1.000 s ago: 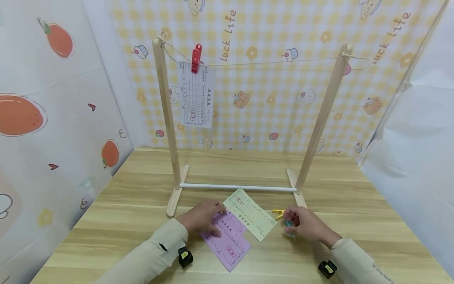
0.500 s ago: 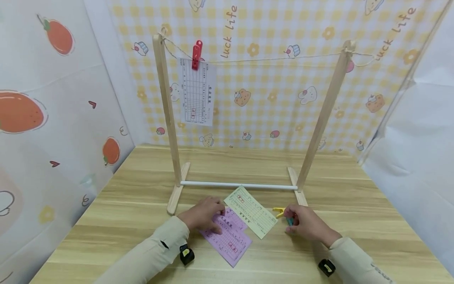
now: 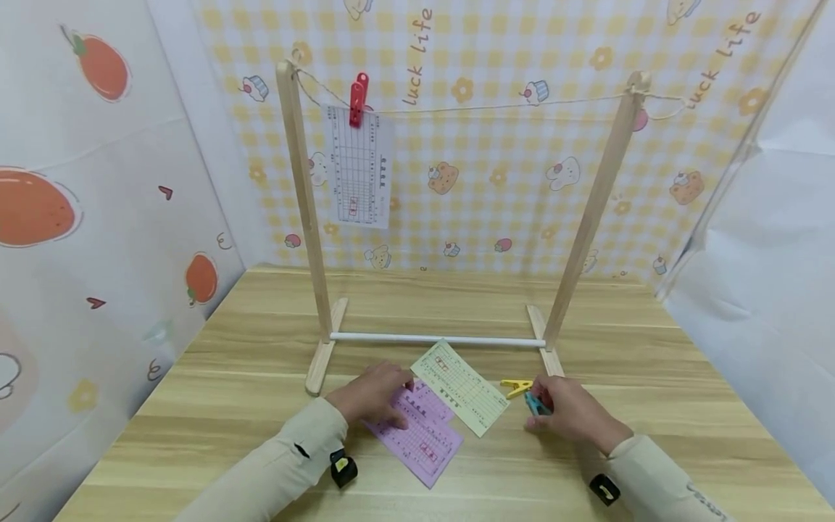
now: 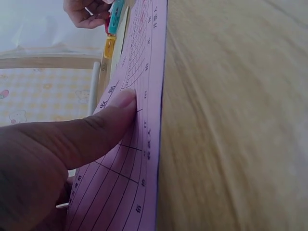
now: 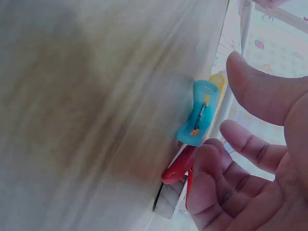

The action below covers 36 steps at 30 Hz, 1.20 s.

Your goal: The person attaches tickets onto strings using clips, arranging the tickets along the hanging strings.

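My left hand rests on two overlapping purple printed slips; in the left wrist view its thumb lies on the upper purple slip. A pale green slip overlaps one purple slip. Beside the yellow clip, my right hand hovers low over the table with loosely bent fingers. A teal clip lies by its fingertips, thumb held apart from it. Close behind the fingers is a red clip; whether they touch it is unclear.
Behind the slips stands a wooden frame with a white crossbar and a string. A red clip holds a white slip on the string, near the left post.
My right hand has drawn slightly to the right, leaving the teal clip more in sight. The left hand stays almost in place on the purple slips.
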Tool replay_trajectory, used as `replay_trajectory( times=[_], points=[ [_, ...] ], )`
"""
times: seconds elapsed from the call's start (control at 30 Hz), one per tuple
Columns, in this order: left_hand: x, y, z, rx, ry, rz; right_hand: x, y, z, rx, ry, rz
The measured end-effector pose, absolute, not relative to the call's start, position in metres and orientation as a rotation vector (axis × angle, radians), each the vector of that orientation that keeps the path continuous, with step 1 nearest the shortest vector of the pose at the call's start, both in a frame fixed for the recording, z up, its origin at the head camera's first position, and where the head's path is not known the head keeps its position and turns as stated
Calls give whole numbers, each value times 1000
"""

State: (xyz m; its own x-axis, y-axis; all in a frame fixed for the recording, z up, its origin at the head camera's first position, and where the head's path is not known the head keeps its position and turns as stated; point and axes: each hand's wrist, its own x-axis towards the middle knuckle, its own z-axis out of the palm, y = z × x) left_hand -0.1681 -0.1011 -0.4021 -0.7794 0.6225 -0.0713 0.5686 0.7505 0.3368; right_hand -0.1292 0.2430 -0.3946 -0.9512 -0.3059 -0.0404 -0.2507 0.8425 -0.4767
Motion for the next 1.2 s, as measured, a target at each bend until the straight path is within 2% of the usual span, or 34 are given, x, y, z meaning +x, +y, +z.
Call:
replay_trajectory(
  times=[0.63, 1.0, 1.2],
  points=[
    [-170, -104, -404, 1052, 2778, 453, -130, 241, -396, -434, 2883, -704],
    [-171, -105, -402, 980, 2770, 530, -134, 242, -392, -525, 2899, -751],
    [-173, -105, -404, 1031, 2762, 565, -135, 242, -388, -560, 2918, -748]
  ],
)
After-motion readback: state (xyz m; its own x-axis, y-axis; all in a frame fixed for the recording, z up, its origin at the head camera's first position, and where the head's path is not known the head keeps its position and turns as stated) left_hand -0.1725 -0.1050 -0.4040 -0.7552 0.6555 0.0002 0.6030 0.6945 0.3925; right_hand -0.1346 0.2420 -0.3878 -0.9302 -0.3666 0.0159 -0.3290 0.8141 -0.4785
